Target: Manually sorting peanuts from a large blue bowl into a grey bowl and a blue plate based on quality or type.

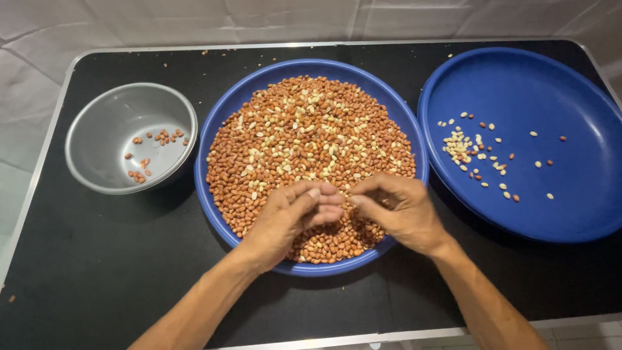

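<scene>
A black table (97, 272) carries a blue tray (217, 133) heaped with peanuts (304, 129). Over its near edge the left hand (295, 217) and right hand (398, 207) meet, fingers curled together on the nuts; whether either pinches one cannot be told. A metal bowl (103, 123) sits left, a second blue tray (570, 97) right.

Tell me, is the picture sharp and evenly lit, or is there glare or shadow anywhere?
Head view: mostly sharp, with even, soft light; faint sheen on the grey bowl and the right blue tray; soft shadows under the left hand and right hand over the peanuts; the table edges bow slightly.
</scene>
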